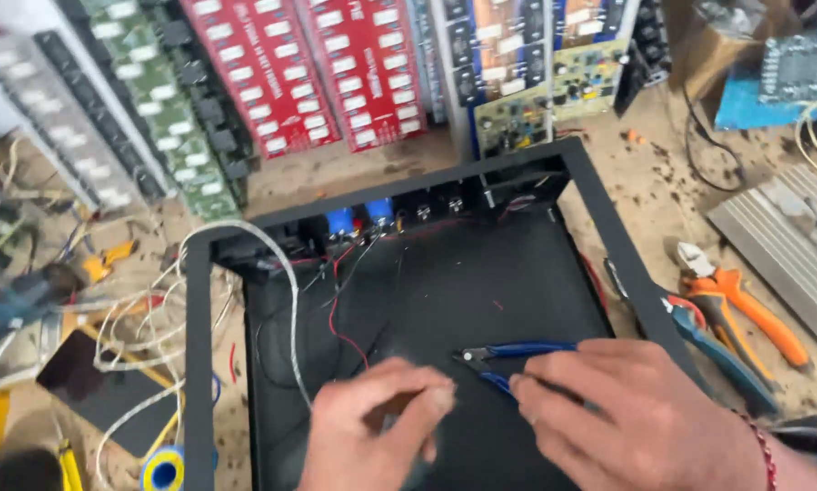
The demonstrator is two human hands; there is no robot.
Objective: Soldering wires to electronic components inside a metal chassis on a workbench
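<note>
Both hands worked low inside the open black case on the counter. The right hand held blue-handled cutters, its grip closed round the handles, the nose pointing left toward the other hand. The cutters' jaws looked nearly closed, though they were too small to read well. The left hand was pinched shut, thumb against fingertips, just beside the cutter nose; whatever it pinched was hidden by the fingers and blurred, so I could not tell whether it was a wire end or a small part.

By my reading, the step in hand was trimming or stripping a lead inside the case: a red wire and thin black ones ran from the blue capacitors at the back wall down toward the hands. The next move would call for a steady left pinch and the cutter nose set exactly on the lead, clear of the neighbouring wires.

A white cable looped over the case's left rim. Orange pliers lay to the right, well apart from the hands, and circuit boards leaned along the back. The case's near edge and both wrists were cut off by the frame; the clutter at far left was too blurred to name.
</note>
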